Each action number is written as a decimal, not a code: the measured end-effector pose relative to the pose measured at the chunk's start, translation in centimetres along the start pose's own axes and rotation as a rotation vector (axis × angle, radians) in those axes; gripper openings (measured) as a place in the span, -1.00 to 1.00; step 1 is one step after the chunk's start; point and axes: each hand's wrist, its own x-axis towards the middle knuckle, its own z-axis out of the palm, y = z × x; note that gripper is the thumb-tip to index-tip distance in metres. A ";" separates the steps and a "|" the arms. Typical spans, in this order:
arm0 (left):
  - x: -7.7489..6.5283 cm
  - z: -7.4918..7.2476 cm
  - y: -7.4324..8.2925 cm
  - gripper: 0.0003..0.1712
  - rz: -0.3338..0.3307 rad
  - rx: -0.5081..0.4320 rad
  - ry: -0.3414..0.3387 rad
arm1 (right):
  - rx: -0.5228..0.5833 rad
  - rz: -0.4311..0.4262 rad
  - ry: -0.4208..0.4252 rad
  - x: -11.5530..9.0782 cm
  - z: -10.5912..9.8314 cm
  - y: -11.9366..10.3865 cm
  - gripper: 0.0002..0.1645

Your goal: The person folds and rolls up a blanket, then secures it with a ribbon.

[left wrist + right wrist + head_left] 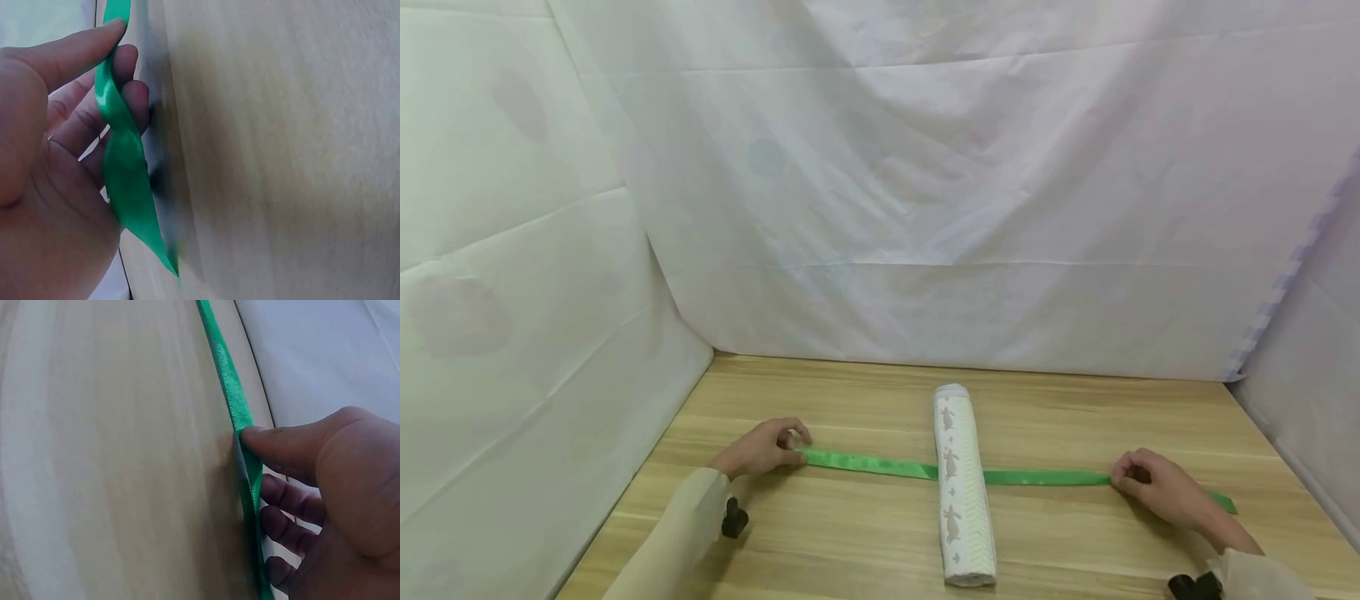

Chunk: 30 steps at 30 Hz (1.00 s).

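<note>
A long green ribbon [872, 465] stretches left to right across the table, passing under a white roll [953, 492] with a brown animal print and a zigzag pattern. My left hand [763, 446] pinches the ribbon left of the roll, between thumb and fingers; in the left wrist view its loose tail [128, 175] hangs twisted past the palm. To the right, my right hand [1161, 487] pinches the ribbon between thumb and fingertips. Beyond that hand the ribbon's other end [1223, 502] shows on the table. The roll stands lengthwise, pointing away from me, between both hands.
The wood-grain table [835, 392] is bounded by a white cloth [925, 208] at the back and cloth walls at left and right. Dark wrist devices [734, 518] sit at both beige sleeves.
</note>
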 end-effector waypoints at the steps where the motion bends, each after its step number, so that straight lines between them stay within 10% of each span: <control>1: 0.0 0.0 0.0 -0.70 0.000 -0.008 -0.002 | 0.001 -0.007 0.006 0.0 0.0 0.0 -0.89; 17: 0.2 0.1 -0.8 -0.61 -0.025 -0.073 -0.028 | 0.195 -0.055 0.044 -0.1 -1.6 0.1 -0.87; 30: 0.4 0.0 -1.3 -0.63 -0.057 -0.150 -0.033 | 0.428 -0.099 0.013 0.1 -4.3 -4.6 -0.82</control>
